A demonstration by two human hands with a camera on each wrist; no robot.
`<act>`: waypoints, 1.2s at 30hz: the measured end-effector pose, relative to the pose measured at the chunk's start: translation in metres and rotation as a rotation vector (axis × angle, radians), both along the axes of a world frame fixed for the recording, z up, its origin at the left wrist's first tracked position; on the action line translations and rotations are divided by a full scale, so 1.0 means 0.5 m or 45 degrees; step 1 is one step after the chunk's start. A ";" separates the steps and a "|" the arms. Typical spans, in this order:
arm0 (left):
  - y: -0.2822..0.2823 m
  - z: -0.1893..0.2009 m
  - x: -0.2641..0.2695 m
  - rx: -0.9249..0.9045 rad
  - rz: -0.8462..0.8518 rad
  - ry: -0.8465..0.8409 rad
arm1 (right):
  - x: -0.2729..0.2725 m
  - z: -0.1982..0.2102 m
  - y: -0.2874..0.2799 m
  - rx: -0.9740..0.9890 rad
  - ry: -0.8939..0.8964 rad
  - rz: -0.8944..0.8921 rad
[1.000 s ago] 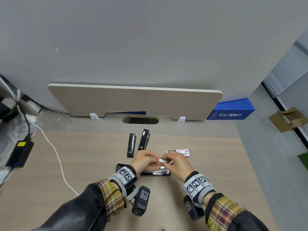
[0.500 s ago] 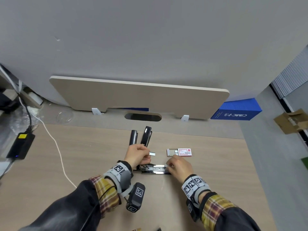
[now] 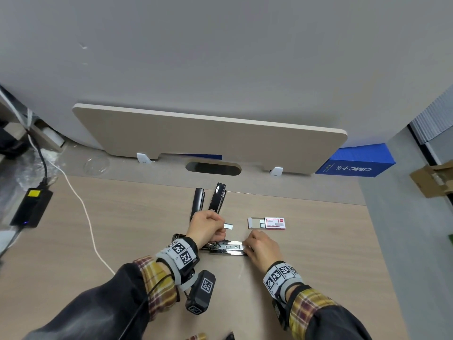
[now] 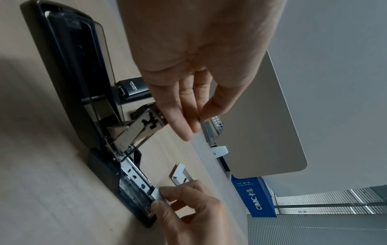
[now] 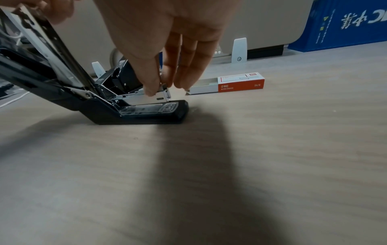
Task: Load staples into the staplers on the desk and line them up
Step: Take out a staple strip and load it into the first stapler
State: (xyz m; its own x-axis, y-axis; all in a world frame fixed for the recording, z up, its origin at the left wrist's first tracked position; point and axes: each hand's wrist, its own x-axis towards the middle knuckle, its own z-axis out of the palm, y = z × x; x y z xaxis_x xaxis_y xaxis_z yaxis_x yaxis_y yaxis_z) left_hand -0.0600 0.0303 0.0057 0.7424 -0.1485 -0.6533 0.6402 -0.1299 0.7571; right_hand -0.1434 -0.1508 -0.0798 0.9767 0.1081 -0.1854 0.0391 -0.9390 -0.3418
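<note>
An open black stapler (image 3: 226, 249) lies across the desk in front of me, its lid (image 4: 69, 66) swung back and its metal magazine (image 4: 136, 175) bared. My right hand (image 3: 247, 246) pinches the magazine's front end (image 5: 162, 96) between thumb and fingers. My left hand (image 3: 221, 225) hovers just above and behind the stapler and pinches a short staple strip (image 3: 228, 226), also seen in the left wrist view (image 4: 209, 131). Two shut black staplers (image 3: 198, 201) (image 3: 217, 197) lie side by side further back. A red-and-white staple box (image 3: 267, 223) lies slid open to the right.
A beige divider panel (image 3: 208, 138) stands along the desk's back edge behind a cable slot (image 3: 213, 168). A white cable (image 3: 83, 212) and a black power adapter (image 3: 31, 209) lie at the left. A blue box (image 3: 355, 163) stands at back right, where the desk ends.
One second ago both hands held the staple strip together above the stapler. They have parted: the left keeps the strip, the right has dropped to the magazine's front end.
</note>
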 end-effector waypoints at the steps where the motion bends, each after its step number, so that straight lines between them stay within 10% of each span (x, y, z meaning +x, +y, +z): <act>1: -0.001 0.000 0.001 0.003 -0.002 -0.004 | 0.000 -0.001 -0.001 0.001 -0.002 -0.001; 20: -0.015 0.007 -0.006 -0.001 -0.080 -0.087 | -0.014 0.017 -0.009 0.015 0.055 0.007; 29: -0.013 -0.007 -0.019 0.146 -0.320 -0.239 | 0.055 0.119 0.018 1.335 0.379 -0.689; 36: -0.020 -0.002 -0.030 0.362 -0.555 -0.515 | 0.059 0.130 0.026 1.548 0.561 -0.667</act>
